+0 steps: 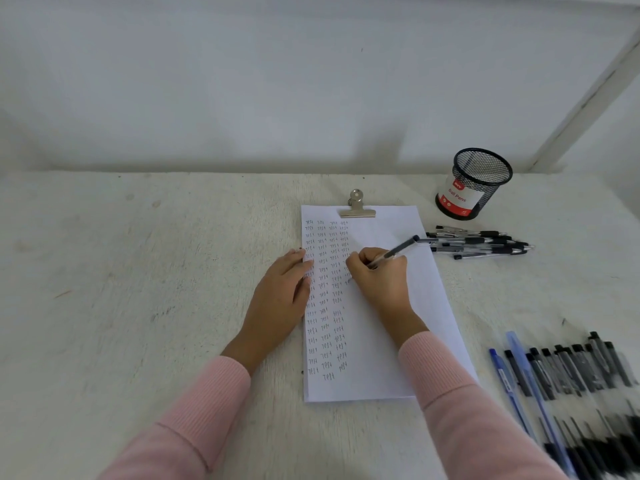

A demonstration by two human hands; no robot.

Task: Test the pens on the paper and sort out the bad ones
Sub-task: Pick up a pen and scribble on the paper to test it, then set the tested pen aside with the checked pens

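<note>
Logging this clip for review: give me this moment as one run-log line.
step: testing | right hand: grips black pen over paper | left hand: flat on paper's left edge | pen pile: right of paper

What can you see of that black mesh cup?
The mesh cup is a round black wire holder with a solid rim, open on top. A white and red label reading Ball Pens shows low on its side. It stands on the table at the far right, beyond a pile of pens, touching none; no pens stick out.
</note>
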